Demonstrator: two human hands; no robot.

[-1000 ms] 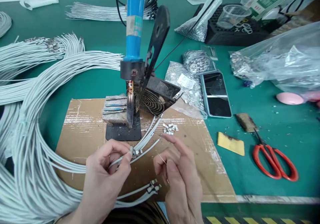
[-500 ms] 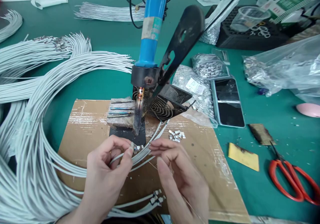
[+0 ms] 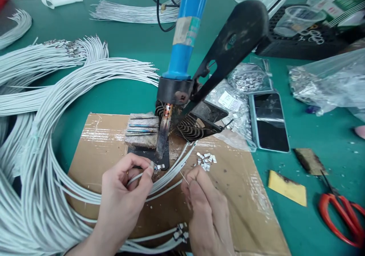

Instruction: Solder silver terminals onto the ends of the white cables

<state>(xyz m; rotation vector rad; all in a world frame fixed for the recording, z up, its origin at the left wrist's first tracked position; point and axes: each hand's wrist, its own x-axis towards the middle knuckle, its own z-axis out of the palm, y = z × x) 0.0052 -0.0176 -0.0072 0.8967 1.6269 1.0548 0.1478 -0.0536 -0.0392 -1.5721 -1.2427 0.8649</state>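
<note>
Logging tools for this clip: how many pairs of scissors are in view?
1: red-handled scissors on the green mat at the lower right, beside the yellow pad, partly cut off by the frame. More may hide under the bags.

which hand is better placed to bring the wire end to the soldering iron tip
Left, probably: the left hand pinches the wire end just below the soldering iron tip, while the right hand is farther off, pinching a thin strand.
</note>
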